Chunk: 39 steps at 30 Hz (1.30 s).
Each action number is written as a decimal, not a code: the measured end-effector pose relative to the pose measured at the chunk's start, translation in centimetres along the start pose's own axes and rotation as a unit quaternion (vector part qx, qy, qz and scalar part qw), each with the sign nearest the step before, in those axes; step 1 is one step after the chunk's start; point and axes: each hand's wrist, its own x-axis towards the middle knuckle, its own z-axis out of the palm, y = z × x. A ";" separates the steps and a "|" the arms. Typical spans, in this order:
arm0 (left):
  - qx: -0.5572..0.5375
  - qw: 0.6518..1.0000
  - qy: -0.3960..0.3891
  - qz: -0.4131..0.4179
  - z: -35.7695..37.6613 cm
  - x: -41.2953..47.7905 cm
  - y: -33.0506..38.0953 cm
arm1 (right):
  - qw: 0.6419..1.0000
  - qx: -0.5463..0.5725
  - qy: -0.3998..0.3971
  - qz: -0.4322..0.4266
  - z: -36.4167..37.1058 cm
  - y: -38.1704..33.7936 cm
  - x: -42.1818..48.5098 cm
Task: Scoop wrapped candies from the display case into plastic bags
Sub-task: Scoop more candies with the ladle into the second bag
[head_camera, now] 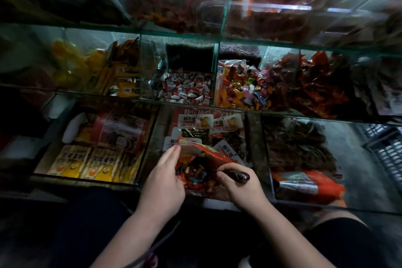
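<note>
Dim, three-tiered glass display case [217,39] holds wrapped candies [239,89], too many to count, in its middle compartments. Over its near edge the left hand [162,183] pinches one rim of one part-filled red plastic bag [203,153]. The right hand [240,189] is curled tight around one dark scoop [238,175], whose bowl is hidden inside the bag. Held by one side only, the bag's mouth may sag and spill candies into the front compartment.
</note>
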 end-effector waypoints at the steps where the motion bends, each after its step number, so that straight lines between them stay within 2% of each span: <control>1: -0.005 1.000 -0.001 0.000 0.0 0.0 0.0 | 1.000 0.023 0.008 0.015 0.0 -0.2 -0.1; 5: -0.030 1.000 0.001 -0.008 -0.3 -0.2 -0.1 | 0.987 0.136 0.018 0.084 -0.9 -1.0 -0.9; 8: -0.024 1.000 0.000 -0.011 -0.4 -0.3 -0.1 | 0.994 0.090 0.017 0.066 -1.9 -0.9 -1.4; 10: -0.023 1.000 -0.003 -0.012 -0.3 -0.3 0.0 | 0.991 0.104 0.040 0.068 -2.4 -0.7 -1.7; 13: -0.022 1.000 -0.001 -0.014 -0.2 -0.4 0.2 | 0.962 0.223 0.091 0.128 -2.4 -0.4 -2.0; 16: -0.012 1.000 0.007 -0.012 -0.3 -0.4 0.3 | 0.902 0.381 0.110 0.172 -2.2 -0.3 -2.5; 25: 0.000 0.999 0.029 -0.017 -0.8 -0.4 0.8 | 0.875 0.436 0.125 0.170 -3.0 -0.1 -3.2; 27: 0.024 0.997 0.078 0.014 -0.9 -0.8 1.3 | 0.872 0.443 0.129 0.164 -3.5 -0.3 -3.5; 29: 0.022 0.986 0.140 0.091 -0.9 -1.2 2.0 | 0.871 0.447 0.130 0.159 -4.2 -0.7 -4.0; 31: 0.005 0.973 0.161 0.168 -0.5 -1.4 2.7 | 0.872 0.449 0.130 0.144 -4.9 -1.3 -4.8; 33: 0.007 0.980 0.110 0.164 0.3 -1.1 3.5 | 0.877 0.447 0.125 0.124 -5.8 -2.0 -5.6; 36: 0.086 0.994 0.002 0.064 2.1 0.3 3.6 | 0.878 0.458 0.106 0.091 -7.1 -3.5 -7.1; 39: 0.122 0.992 -0.040 0.015 3.6 1.5 3.3 | 0.882 0.458 0.095 0.062 -7.8 -4.8 -8.3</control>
